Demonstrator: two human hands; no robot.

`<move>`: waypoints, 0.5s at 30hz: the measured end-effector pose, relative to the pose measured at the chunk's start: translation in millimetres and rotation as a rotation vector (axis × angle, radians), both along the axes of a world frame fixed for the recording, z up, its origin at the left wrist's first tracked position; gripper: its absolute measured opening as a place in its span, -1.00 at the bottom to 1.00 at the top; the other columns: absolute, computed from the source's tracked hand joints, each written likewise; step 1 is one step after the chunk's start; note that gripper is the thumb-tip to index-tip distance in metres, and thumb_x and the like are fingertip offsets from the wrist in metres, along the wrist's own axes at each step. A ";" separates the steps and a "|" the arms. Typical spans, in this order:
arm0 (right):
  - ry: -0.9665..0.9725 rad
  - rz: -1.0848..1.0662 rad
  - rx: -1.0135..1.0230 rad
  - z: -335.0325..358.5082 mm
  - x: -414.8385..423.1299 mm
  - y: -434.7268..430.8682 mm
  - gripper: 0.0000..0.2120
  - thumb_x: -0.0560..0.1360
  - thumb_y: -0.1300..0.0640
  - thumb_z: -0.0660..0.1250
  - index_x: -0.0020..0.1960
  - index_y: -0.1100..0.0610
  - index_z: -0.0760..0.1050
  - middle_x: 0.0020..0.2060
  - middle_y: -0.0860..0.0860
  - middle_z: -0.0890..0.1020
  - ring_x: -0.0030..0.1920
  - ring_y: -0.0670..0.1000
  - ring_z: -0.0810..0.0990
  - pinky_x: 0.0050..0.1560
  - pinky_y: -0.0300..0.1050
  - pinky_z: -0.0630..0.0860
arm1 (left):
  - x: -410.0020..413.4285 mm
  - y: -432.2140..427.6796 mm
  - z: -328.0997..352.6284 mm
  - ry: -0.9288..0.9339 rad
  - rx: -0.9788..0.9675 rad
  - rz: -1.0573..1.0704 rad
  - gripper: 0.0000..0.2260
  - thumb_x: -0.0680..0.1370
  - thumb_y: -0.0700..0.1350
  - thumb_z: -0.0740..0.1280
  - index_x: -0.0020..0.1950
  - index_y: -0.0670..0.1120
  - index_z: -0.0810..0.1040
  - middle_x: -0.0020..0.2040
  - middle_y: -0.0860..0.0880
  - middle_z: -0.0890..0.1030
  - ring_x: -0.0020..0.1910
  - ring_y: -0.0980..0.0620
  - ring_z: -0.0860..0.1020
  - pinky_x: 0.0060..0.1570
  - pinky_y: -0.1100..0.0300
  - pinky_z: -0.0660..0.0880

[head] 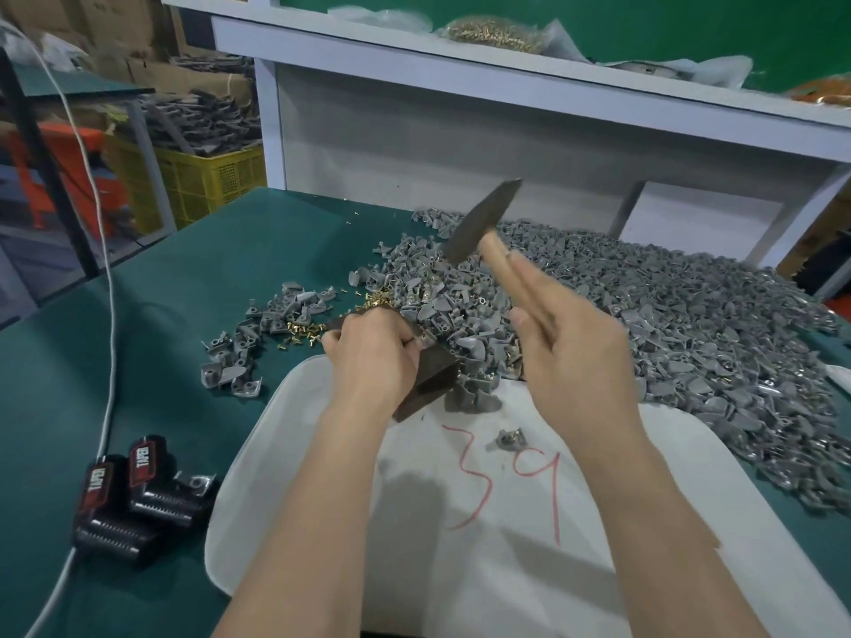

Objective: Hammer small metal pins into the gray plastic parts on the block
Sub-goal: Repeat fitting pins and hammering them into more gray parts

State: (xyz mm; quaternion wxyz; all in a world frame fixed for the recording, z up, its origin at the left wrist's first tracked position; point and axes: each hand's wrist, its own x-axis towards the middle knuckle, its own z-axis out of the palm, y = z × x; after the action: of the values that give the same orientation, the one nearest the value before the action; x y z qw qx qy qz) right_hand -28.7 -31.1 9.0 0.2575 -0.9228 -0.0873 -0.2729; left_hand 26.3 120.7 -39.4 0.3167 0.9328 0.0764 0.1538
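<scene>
Hammering underway | right hand [571, 356] grips raised hammer [481, 225] | left hand [373, 356] clutches block [435, 377], part beneath hidden | pins [304, 331] scattered beside it | tray [667, 476] holds few pieces; huge gray parts pile [690, 324] remains, so judged early.

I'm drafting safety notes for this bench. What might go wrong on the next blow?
1. The hammer is raised while the left hand curls its fingers over the block; a stray blow might hit them.
2. The right hand holds the handle with fairly straight fingers, so the hammer may slip.
3. Loose gray parts crowd the block and may jump.
</scene>
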 end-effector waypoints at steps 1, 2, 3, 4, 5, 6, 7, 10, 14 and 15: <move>0.065 0.007 -0.097 -3.3 -0.7 0.0 -0.48 0.56 0.08 0.23 0.35 -0.41 0.20 0.16 -0.19 0.56 -0.36 -0.24 0.46 -0.35 -0.33 0.45 | -0.3 -0.3 1.2 0.002 0.010 0.001 -0.86 0.52 -0.08 0.36 -0.23 -0.05 0.62 -0.18 -0.01 0.62 0.02 -0.12 0.48 0.02 0.05 0.20; 0.154 0.017 -0.188 -7.5 -1.8 0.2 -0.49 0.56 0.07 0.23 0.35 -0.42 0.22 0.12 -0.18 0.59 -0.41 -0.24 0.40 -0.36 -0.28 0.46 | -0.5 -0.1 2.3 0.000 0.016 0.001 -0.87 0.52 -0.06 0.35 -0.23 -0.01 0.60 -0.15 -0.01 0.62 0.04 -0.12 0.47 0.04 0.04 0.21; 0.215 0.014 -0.226 -10.0 -3.5 1.4 -0.50 0.56 0.07 0.23 0.35 -0.41 0.23 0.07 -0.16 0.61 -0.40 -0.20 0.42 -0.32 -0.21 0.50 | -1.1 -0.2 3.2 0.001 0.018 -0.001 -0.87 0.52 -0.05 0.35 -0.24 0.03 0.57 -0.12 0.00 0.62 0.06 -0.11 0.47 0.05 0.04 0.21; 0.214 0.004 -0.226 -9.2 -3.0 3.2 -0.51 0.56 0.07 0.23 0.35 -0.41 0.24 0.03 -0.13 0.61 -0.33 -0.13 0.49 -0.25 -0.16 0.53 | -1.0 0.3 3.3 0.002 0.014 0.000 -0.85 0.52 -0.05 0.35 -0.26 0.06 0.53 -0.11 0.00 0.62 0.06 -0.11 0.47 0.05 0.04 0.21; 0.163 -0.003 -0.193 -8.4 -2.2 4.9 -0.50 0.56 0.07 0.23 0.35 -0.42 0.23 -0.01 -0.13 0.61 -0.25 -0.08 0.53 -0.18 -0.13 0.54 | -1.1 1.1 2.7 0.007 0.013 0.001 -0.83 0.52 -0.06 0.35 -0.28 0.07 0.51 -0.12 0.00 0.62 0.06 -0.11 0.48 0.05 0.05 0.21; 0.082 0.002 -0.121 -8.3 -2.9 5.2 -0.48 0.56 0.09 0.24 0.34 -0.43 0.20 -0.04 -0.15 0.61 -0.21 -0.07 0.53 -0.16 -0.13 0.53 | -1.3 1.4 1.9 0.011 0.014 0.002 -0.82 0.52 -0.07 0.35 -0.29 0.05 0.51 -0.16 0.01 0.61 0.05 -0.11 0.48 0.05 0.06 0.20; -0.001 0.014 -0.048 -9.3 -2.7 4.3 -0.46 0.56 0.10 0.24 0.34 -0.43 0.18 -0.07 -0.16 0.60 -0.21 -0.09 0.52 -0.18 -0.16 0.49 | -0.8 1.1 1.7 0.005 0.010 0.004 -0.81 0.52 -0.07 0.35 -0.30 0.02 0.54 -0.19 0.02 0.60 0.04 -0.11 0.48 0.03 0.07 0.19; 0.073 0.050 -0.111 -9.3 -1.2 2.1 -0.48 0.57 0.10 0.22 0.37 -0.39 0.21 0.04 -0.14 0.61 -0.21 -0.07 0.55 -0.15 -0.15 0.51 | -1.2 1.4 1.9 0.015 0.012 0.003 -0.85 0.53 -0.07 0.35 -0.24 -0.01 0.60 -0.16 0.00 0.61 0.04 -0.12 0.47 0.05 0.05 0.20; 0.205 0.019 -0.227 -3.9 1.2 2.4 -0.52 0.57 0.07 0.21 0.37 -0.37 0.24 0.11 -0.11 0.61 -0.12 -0.01 0.60 -0.07 -0.04 0.59 | -2.3 1.3 2.1 0.004 0.019 0.005 -0.86 0.52 -0.07 0.33 -0.23 0.00 0.60 -0.13 -0.01 0.62 0.05 -0.12 0.48 0.08 0.04 0.22; 0.122 0.031 -0.165 -2.5 0.1 4.2 -0.50 0.57 0.09 0.22 0.36 -0.40 0.21 0.14 -0.16 0.60 -0.10 -0.05 0.61 -0.02 -0.08 0.58 | -2.1 1.3 1.5 0.007 0.018 0.005 -0.84 0.52 -0.09 0.33 -0.26 0.00 0.59 -0.16 0.01 0.61 0.04 -0.11 0.48 0.08 0.05 0.22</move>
State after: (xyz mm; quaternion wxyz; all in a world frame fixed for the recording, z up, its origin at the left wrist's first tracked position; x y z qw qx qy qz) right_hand -28.6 -26.9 6.5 0.1895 -0.9543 -0.1080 -0.2042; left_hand 24.2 122.0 -37.8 0.3078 0.9360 0.0784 0.1520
